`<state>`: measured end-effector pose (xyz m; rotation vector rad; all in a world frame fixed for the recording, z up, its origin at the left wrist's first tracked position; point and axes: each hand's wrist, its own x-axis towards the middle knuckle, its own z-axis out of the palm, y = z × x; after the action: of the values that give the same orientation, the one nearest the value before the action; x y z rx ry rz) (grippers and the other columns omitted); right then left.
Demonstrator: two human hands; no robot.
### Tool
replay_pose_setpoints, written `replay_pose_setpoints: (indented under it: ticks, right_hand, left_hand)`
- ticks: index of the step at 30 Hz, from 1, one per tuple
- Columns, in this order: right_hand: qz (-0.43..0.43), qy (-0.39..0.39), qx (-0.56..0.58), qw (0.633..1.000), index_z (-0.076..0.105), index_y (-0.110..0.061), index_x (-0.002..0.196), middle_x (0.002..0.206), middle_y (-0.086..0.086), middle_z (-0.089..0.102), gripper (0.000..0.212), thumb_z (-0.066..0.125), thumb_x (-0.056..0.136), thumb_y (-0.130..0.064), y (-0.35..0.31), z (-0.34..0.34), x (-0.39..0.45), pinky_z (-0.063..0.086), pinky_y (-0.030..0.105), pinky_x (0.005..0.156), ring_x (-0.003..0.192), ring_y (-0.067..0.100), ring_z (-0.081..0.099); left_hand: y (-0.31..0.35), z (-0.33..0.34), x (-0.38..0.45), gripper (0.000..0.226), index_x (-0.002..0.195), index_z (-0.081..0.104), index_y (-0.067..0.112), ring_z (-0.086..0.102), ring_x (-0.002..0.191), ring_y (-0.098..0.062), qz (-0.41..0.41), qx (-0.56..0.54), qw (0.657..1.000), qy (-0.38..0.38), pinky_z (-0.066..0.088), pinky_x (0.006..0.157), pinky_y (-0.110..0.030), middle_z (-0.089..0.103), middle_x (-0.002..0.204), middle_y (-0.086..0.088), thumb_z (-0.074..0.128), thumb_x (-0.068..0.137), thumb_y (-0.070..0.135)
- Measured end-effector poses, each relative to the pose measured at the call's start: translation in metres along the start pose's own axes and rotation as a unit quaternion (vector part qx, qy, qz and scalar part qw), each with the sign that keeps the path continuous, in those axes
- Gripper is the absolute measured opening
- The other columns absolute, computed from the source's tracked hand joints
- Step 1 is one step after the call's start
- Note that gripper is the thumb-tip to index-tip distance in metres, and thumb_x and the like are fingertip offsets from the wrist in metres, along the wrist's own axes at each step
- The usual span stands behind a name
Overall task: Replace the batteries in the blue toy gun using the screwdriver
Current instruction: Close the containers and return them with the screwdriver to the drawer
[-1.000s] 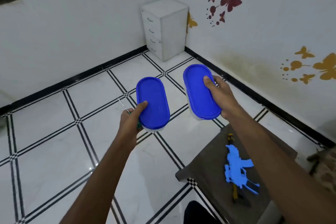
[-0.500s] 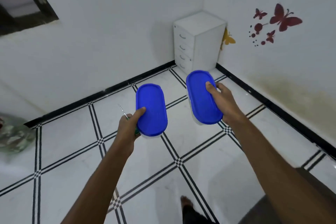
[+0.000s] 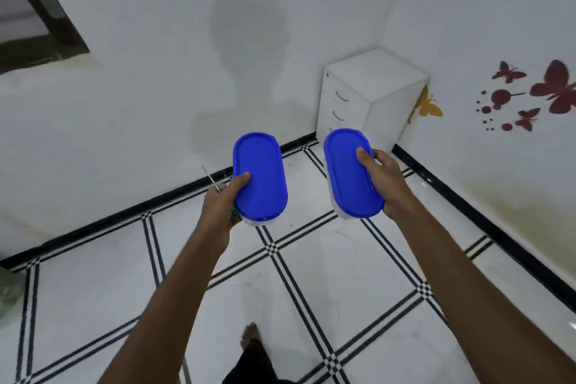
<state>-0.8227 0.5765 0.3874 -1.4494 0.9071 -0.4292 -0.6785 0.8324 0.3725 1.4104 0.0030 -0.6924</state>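
Observation:
I carry two oval containers with blue lids out in front of me, above the floor. My left hand (image 3: 222, 203) grips the left container (image 3: 260, 176), thumb on its lid, and also holds a thin screwdriver (image 3: 209, 177) whose metal shaft sticks up to the left and whose green handle shows under the palm. My right hand (image 3: 381, 181) grips the right container (image 3: 350, 173) from its right side, thumb on the lid. The blue toy gun is out of view.
A white drawer cabinet (image 3: 367, 97) stands in the room's far corner. The floor (image 3: 280, 290) is white tile with black lines and a black skirting. Butterfly stickers (image 3: 530, 93) mark the right wall. My foot (image 3: 249, 333) shows at the bottom.
The view has swung left and up, away from the small table with the blue toy gun, which has left the frame. Both hands keep the same hold on the containers.

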Motion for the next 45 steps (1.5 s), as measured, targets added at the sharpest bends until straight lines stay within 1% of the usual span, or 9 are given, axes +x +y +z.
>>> replay_pose_setpoints:
  ticks: [3,4,7,13,20,26,32,38,45]
  right_hand:
    - [0.011,0.015,0.000,1.000,0.062,-0.023,0.119,0.112,-0.001,0.068,0.043,0.061,0.089,-0.055,-0.013,0.024,0.026,0.058,0.036,0.071,0.097,0.021,0.067]
    - [0.015,0.030,0.016,0.999,0.062,-0.024,0.119,0.113,-0.001,0.068,0.043,0.060,0.089,-0.055,-0.033,0.057,0.081,0.058,0.037,0.073,0.098,0.021,0.067]
    - [0.023,0.044,0.027,0.998,0.061,-0.024,0.121,0.115,-0.001,0.067,0.044,0.060,0.090,-0.055,-0.051,0.077,0.119,0.058,0.036,0.072,0.100,0.021,0.066]
    - [0.013,0.082,0.014,0.996,0.059,-0.026,0.124,0.118,-0.004,0.064,0.044,0.055,0.092,-0.056,-0.076,0.115,0.255,0.057,0.038,0.079,0.102,0.019,0.064]
    - [0.039,0.118,0.026,0.992,0.053,-0.023,0.132,0.118,-0.003,0.061,0.050,0.054,0.093,-0.055,-0.096,0.129,0.427,0.050,0.030,0.066,0.095,0.013,0.062]
    - [0.077,0.161,0.038,0.983,0.051,-0.027,0.131,0.099,-0.017,0.058,0.044,0.055,0.094,-0.051,-0.099,0.142,0.559,0.049,0.028,0.064,0.089,0.007,0.060]
    - [0.125,0.197,0.008,0.972,0.042,-0.028,0.140,0.114,0.006,0.065,0.055,0.055,0.093,-0.053,-0.043,0.159,0.689,0.050,0.028,0.064,0.093,0.015,0.065]
    - [0.167,0.254,0.037,0.952,0.032,-0.028,0.148,0.115,0.004,0.063,0.065,0.057,0.093,-0.051,0.036,0.167,0.810,0.054,0.030,0.068,0.093,0.015,0.067]
    - [0.184,0.280,-0.006,0.942,0.022,-0.033,0.152,0.104,0.001,0.067,0.070,0.057,0.094,-0.048,0.134,0.155,0.916,0.056,0.028,0.065,0.089,0.017,0.069]
  left_hand:
    - [0.031,-0.008,0.040,0.029,0.086,0.058,0.010,0.067,0.074,-0.017,-0.003,0.031,0.999,-0.010,0.051,0.058,-0.025,0.069,0.086,-0.005,0.072,0.082,0.035]
    - [0.068,-0.018,0.107,0.033,0.087,0.056,0.009,0.066,0.075,-0.019,0.001,0.028,1.000,-0.013,0.051,0.062,-0.027,0.067,0.087,-0.006,0.073,0.081,0.037]
    - [0.096,-0.021,0.164,0.047,0.096,0.054,0.013,0.065,0.083,-0.023,0.000,0.039,0.999,-0.032,0.050,0.072,-0.035,0.063,0.093,-0.010,0.078,0.072,0.045]
    - [0.142,0.012,0.324,0.060,0.095,0.053,0.016,0.068,0.092,-0.031,-0.010,0.063,0.995,-0.076,0.051,0.074,-0.040,0.067,0.097,-0.014,0.081,0.058,0.054]
    - [0.177,0.091,0.489,0.067,0.084,0.041,0.015,0.061,0.082,-0.026,-0.023,0.080,0.992,-0.097,0.047,0.063,-0.036,0.057,0.088,-0.013,0.083,0.053,0.057]
    - [0.198,0.149,0.624,0.064,0.087,0.039,0.015,0.060,0.083,-0.023,-0.067,0.116,0.986,-0.101,0.047,0.061,-0.033,0.055,0.090,-0.010,0.082,0.058,0.053]
    - [0.177,0.204,0.778,0.053,0.096,0.044,0.012,0.063,0.093,-0.027,-0.095,0.161,0.971,-0.150,0.052,0.066,-0.034,0.058,0.101,-0.016,0.080,0.071,0.043]
    - [0.121,0.248,0.912,0.039,0.091,0.044,0.012,0.063,0.093,-0.029,-0.127,0.209,0.955,-0.169,0.052,0.061,-0.034,0.058,0.097,-0.016,0.075,0.079,0.031]
    - [0.040,0.270,1.007,0.071,0.099,0.045,0.012,0.066,0.102,-0.029,-0.178,0.233,0.940,-0.174,0.054,0.076,-0.042,0.065,0.113,-0.016,0.079,0.051,0.051]
